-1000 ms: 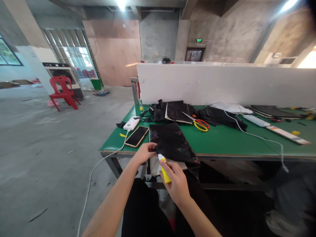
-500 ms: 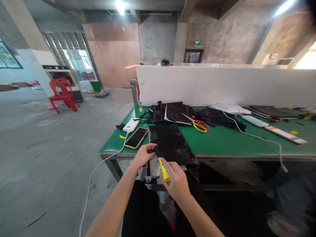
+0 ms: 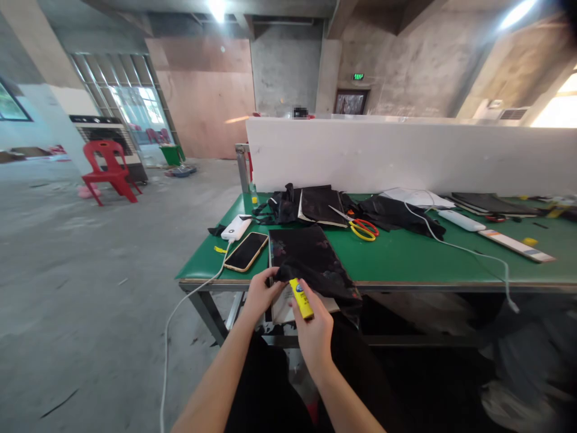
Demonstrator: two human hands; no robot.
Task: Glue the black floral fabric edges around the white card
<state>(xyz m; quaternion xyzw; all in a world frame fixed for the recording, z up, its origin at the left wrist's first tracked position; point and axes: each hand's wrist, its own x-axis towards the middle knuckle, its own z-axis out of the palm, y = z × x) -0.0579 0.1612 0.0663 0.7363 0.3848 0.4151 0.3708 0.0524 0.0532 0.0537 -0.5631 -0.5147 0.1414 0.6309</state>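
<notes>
Seated person at a green-topped table (image 3: pixel 406 258), both hands at its near edge. Left hand (image 3: pixel 261 293): thumb and fingertips pinched on the turned-up corner of a dark flower-patterned cloth (image 3: pixel 311 255), which lies over a pad of pale sheets (image 3: pixel 283 310); the pad juts past the table edge toward the person's lap. Right hand (image 3: pixel 317 322): fingers closed around a yellow tube (image 3: pixel 301 297), tilted, its upper end near the cloth's raised edge; contact there I cannot tell. Hands close together; from here I cannot say whether they touch. Left of the cloth, just beside it: phone (image 3: pixel 246 252), screen dark, then a white power bank (image 3: pixel 237 228) with a pale cable (image 3: pixel 167 343) running off the edge. Beyond the cloth: a black-covered book (image 3: pixel 322 206), with scissors (image 3: pixel 363 230), blades parted, tips against it.
</notes>
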